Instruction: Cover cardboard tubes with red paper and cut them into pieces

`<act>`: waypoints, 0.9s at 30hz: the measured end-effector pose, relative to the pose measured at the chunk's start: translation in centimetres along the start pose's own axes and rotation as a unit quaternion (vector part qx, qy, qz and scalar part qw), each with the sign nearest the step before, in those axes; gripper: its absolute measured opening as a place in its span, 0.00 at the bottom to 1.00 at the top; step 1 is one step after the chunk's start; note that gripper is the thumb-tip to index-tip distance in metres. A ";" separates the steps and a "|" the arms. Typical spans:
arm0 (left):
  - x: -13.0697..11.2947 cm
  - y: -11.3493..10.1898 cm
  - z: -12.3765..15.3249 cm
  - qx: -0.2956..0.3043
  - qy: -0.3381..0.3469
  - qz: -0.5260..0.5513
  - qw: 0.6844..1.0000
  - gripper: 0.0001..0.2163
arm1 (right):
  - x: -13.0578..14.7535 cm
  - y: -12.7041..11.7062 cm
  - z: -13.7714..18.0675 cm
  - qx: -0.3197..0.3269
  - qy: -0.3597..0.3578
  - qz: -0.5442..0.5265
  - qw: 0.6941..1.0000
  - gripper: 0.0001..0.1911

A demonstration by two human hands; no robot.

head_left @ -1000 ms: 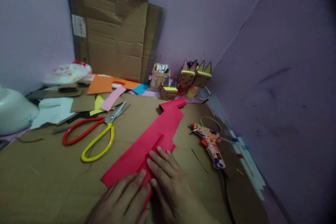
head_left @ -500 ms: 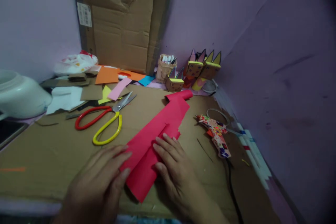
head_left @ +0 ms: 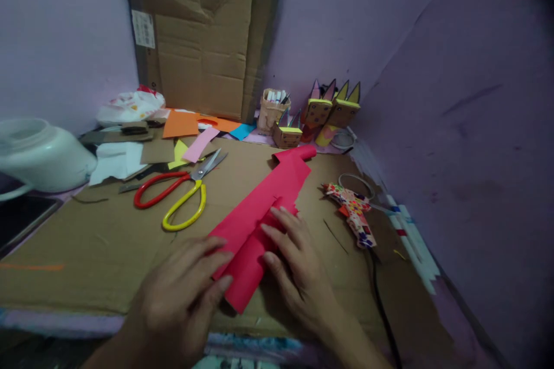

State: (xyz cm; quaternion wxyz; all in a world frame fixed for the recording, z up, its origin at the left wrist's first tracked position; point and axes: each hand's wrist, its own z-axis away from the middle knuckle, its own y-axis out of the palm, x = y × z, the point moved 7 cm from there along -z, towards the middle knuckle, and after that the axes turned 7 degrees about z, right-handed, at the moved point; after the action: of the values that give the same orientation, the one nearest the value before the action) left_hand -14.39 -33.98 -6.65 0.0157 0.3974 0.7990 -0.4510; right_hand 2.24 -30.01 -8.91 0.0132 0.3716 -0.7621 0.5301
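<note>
paper: red paper (head_left: 264,207), a long strip lying flat on the cardboard mat (head_left: 86,242), centre of the view, straight ahead of the person
axis: long axis runs diagonally, near end toward the left, far end up and to the right; far end curls into a small roll, right edge partway along is ragged
left hand: left hand (head_left: 182,294) is flat, palm down, fingers loosely spread; fingertips touch the strip's near-left edge, nothing pinched
right hand: right hand (head_left: 298,271) is flat, fingers straight and close together, lying on the strip's right side about mid-length by the ragged edge; no pinch there either
nearer hand: both touch it; left covers the near end, right sits further up the axis and is closer to the curled far end
left of strip: scissors (head_left: 177,199) with red and yellow handles, apart from the paper, blades pointing away (roughly parallel to the strip)
right of strip: patterned glue gun (head_left: 355,219), near but not touching, its black cord (head_left: 381,311) trailing toward the person
far side: paper figures (head_left: 331,112) and a pen basket (head_left: 272,109) at the wall, just beyond the curled end; coloured scraps (head_left: 186,124) further left
</note>
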 end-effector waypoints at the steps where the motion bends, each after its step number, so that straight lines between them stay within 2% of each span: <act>1: 1.0 -0.4 -0.6 -0.002 -0.021 -0.012 1.000 0.11 | -0.6 -0.5 0.1 -0.044 0.043 0.000 0.998 0.17; 3: 3.1 -0.6 -2.0 0.026 -0.093 -0.036 0.995 0.10 | -2.3 -1.3 0.6 -0.107 0.160 0.018 0.981 0.22; 5: 4.8 0.0 -3.6 0.084 -0.165 -0.055 0.981 0.12 | -3.4 -1.3 1.0 -0.090 0.258 0.059 0.960 0.27; 7: 5.7 1.4 -5.2 0.161 -0.215 -0.073 0.961 0.14 | -3.8 -0.9 0.7 -0.024 0.300 0.100 0.948 0.29; 9: 6.2 3.1 -6.7 0.235 -0.255 -0.085 0.934 0.15 | -3.5 -0.7 0.1 0.025 0.312 0.127 0.941 0.29; 11: 6.6 4.7 -8.1 0.270 -0.278 -0.075 0.919 0.14 | -3.2 -0.8 -0.6 0.048 0.323 0.140 0.935 0.31; 15: 7.8 6.8 -9.8 0.260 -0.311 -0.008 0.914 0.09 | -3.4 -0.7 -1.5 0.054 0.341 0.154 0.926 0.30; 18: 8.6 7.4 -9.6 0.234 -0.341 0.088 0.906 0.07 | -3.5 -0.5 -1.8 0.006 0.318 0.139 0.938 0.24; 22: 8.9 7.2 -7.9 0.187 -0.393 0.231 0.870 0.06 | -3.3 0.3 -2.1 -0.049 0.300 0.025 0.952 0.14; 24: 8.8 7.3 -6.6 0.178 -0.431 0.295 0.834 0.07 | -3.1 1.2 -2.4 -0.033 0.308 -0.061 0.949 0.19; 27: 8.5 7.2 -5.2 0.152 -0.475 0.365 0.786 0.11 | -2.6 1.9 -2.9 -0.004 0.336 -0.144 0.931 0.40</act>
State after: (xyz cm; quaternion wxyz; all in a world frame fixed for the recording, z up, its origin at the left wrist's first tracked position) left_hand -13.80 -22.91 -11.93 0.4964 0.3919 0.4068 -0.6592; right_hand 1.89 -25.91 -10.25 0.3468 0.2775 -0.6533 0.6132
